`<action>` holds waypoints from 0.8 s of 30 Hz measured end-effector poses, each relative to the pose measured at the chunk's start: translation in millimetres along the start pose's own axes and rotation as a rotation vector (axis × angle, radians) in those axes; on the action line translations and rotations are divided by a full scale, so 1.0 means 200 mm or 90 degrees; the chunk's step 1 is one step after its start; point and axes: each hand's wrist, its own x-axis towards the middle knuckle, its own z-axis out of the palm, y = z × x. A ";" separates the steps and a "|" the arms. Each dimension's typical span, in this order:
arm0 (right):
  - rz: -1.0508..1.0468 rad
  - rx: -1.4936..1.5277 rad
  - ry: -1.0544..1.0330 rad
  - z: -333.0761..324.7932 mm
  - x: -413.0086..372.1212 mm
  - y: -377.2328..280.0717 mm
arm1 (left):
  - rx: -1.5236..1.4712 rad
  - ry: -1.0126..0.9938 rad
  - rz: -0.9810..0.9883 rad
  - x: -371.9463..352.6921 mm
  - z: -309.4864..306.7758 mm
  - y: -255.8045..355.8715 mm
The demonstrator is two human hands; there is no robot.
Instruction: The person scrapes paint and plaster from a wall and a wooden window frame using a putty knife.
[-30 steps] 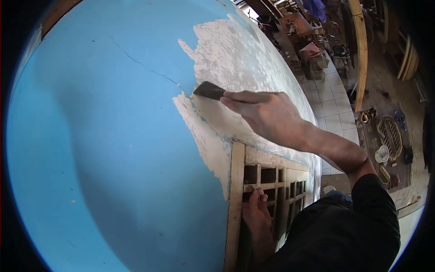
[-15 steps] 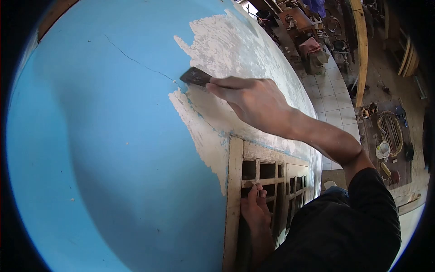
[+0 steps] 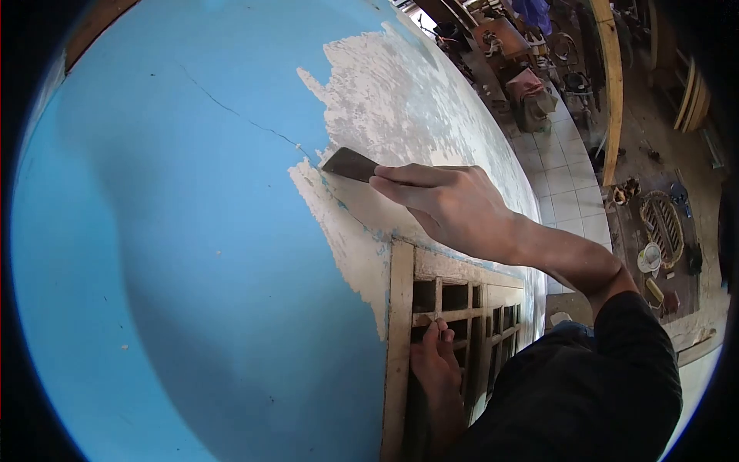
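Note:
My right hand (image 3: 454, 202) is closed round a flat dark scraper (image 3: 349, 165). The scraper's wide edge lies against the wall, beside a thin crack that runs up and left through the blue paint (image 3: 223, 254). Around the blade is a bare, whitish patch (image 3: 369, 85) with a ragged edge where the paint is gone. Lower down, my left hand (image 3: 436, 360) has its fingers hooked on a bar of the wooden window frame (image 3: 401, 308), with part of the hand in shadow.
At right, well below, is a tiled floor (image 3: 566, 181) with a white bucket (image 3: 649, 256) and an oval woven piece (image 3: 662, 223) beyond it. A wooden post (image 3: 614, 100) stands there. Cluttered tools and cloths lie at upper right.
My right hand and the scraper have moved down and slightly right along the wall, from above the crack's end to below it. The left hand keeps its hold on the frame.

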 end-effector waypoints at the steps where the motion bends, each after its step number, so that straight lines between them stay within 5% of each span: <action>1: 0.026 -0.007 -0.029 0.01 0.01 0.01 | -0.004 0.003 0.005 0.00 0.01 -0.01; 24: 0.046 0.019 -0.035 -0.04 0.09 -0.03 | -0.019 0.000 -0.005 0.01 -0.03 -0.01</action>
